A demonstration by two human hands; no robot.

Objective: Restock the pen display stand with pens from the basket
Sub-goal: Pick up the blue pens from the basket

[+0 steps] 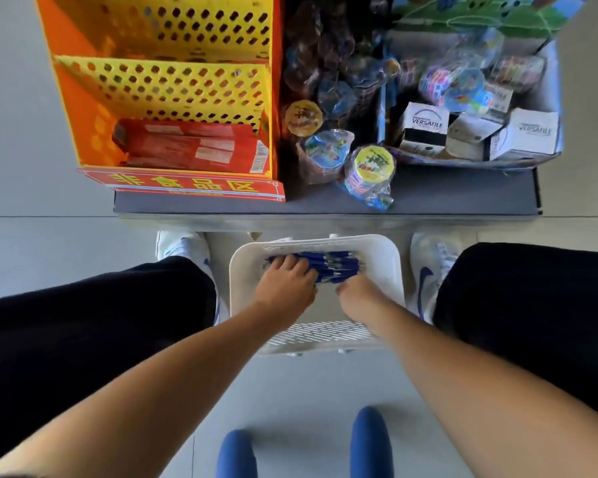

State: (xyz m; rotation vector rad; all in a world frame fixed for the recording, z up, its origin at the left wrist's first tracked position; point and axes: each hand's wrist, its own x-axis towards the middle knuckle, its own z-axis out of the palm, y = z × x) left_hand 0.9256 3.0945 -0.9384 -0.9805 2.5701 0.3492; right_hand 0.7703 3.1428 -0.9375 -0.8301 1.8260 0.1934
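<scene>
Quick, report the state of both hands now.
Left hand: fingers curled round the blue pens in the basket.
Right hand: at the pens, fingers hidden; cannot tell.

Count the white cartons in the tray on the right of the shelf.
3, in a row along the front of the tray: left carton, tilted middle carton, right carton. The wrapped toys behind could hide more.

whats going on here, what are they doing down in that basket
A person has both hands down in a white basket on the floor between their feet. The left hand curls over a bunch of blue pens. The right hand is at the pile's near edge, its grip unclear. The orange and yellow display stand on the grey shelf shows no pens, only red boxes in its lowest tier.
</scene>
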